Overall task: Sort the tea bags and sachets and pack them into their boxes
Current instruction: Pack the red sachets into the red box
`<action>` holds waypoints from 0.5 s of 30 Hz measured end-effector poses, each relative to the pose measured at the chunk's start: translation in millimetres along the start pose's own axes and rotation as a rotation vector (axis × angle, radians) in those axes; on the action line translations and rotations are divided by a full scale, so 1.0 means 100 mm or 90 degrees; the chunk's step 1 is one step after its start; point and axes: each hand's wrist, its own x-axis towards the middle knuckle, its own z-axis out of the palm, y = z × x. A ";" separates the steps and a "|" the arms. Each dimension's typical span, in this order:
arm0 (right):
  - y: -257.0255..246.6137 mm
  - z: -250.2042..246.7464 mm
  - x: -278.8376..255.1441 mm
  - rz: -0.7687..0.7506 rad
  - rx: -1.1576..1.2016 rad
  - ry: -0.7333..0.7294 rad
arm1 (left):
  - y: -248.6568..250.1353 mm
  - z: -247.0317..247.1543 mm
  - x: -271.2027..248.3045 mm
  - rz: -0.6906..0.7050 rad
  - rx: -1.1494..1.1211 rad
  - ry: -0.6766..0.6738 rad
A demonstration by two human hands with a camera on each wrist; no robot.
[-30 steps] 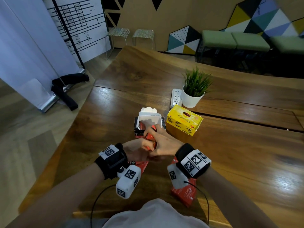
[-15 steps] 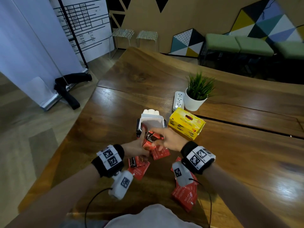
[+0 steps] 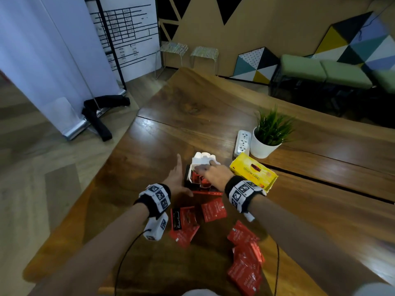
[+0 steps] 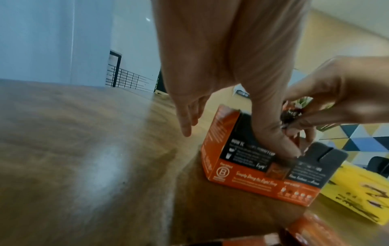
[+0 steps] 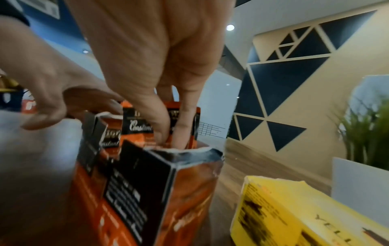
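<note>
An open orange-and-black box (image 3: 197,181) stands upright on the wooden table (image 3: 149,159), with red sachets standing inside it. My right hand (image 3: 210,169) reaches into its top, thumb and finger pinching the red sachets (image 5: 136,126) down among the others. My left hand (image 3: 178,178) lies beside the box with straight fingers along its left side and the thumb (image 4: 273,141) pressed against its near face (image 4: 242,168). A yellow tea box (image 3: 253,175) lies just right of it. Several loose red sachets (image 3: 184,223) lie near me, more to the right (image 3: 245,259).
A white potted plant (image 3: 265,144) and a white power strip (image 3: 242,143) stand behind the yellow box. The table's left edge runs close to my left forearm. Green benches and patterned wall panels are far behind.
My right hand has carried the red sachets forward from in front of the box into its open top. The left hand let go of them and moved to the box's left side.
</note>
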 end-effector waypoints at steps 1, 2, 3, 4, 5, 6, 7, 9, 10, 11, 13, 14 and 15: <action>-0.01 0.05 0.04 -0.015 -0.015 -0.027 | -0.03 0.02 0.03 0.018 0.007 -0.009; 0.00 0.10 0.10 -0.026 -0.022 -0.042 | -0.05 0.03 0.06 0.036 0.015 -0.011; 0.01 0.13 0.15 -0.032 -0.021 -0.054 | -0.06 0.04 0.09 0.049 0.021 -0.008; 0.03 0.14 0.19 -0.044 -0.014 -0.060 | -0.07 0.04 0.11 0.054 0.024 -0.002; 0.04 0.11 0.23 -0.053 -0.003 -0.068 | -0.06 0.03 0.11 0.050 0.027 0.002; 0.06 0.11 0.28 -0.065 0.004 -0.073 | -0.06 0.02 0.12 0.043 0.029 0.005; 0.06 0.10 0.33 -0.065 0.017 -0.073 | -0.06 0.02 0.13 0.038 0.032 0.004; 0.03 0.10 0.41 -0.059 0.045 -0.065 | -0.07 0.01 0.16 0.033 0.047 0.001; 0.02 0.11 0.43 -0.055 0.060 -0.079 | -0.07 0.02 0.18 0.033 0.057 -0.003; 0.01 0.13 0.43 -0.062 0.070 -0.095 | -0.06 0.01 0.19 0.032 0.066 -0.010; 0.00 0.15 0.42 -0.070 0.077 -0.126 | -0.04 0.00 0.22 0.026 0.074 -0.017; 0.03 0.18 0.45 -0.083 0.078 -0.107 | -0.04 0.00 0.22 0.024 0.077 -0.018; 0.05 0.16 0.45 -0.084 0.098 -0.092 | -0.03 -0.01 0.22 0.024 0.081 -0.016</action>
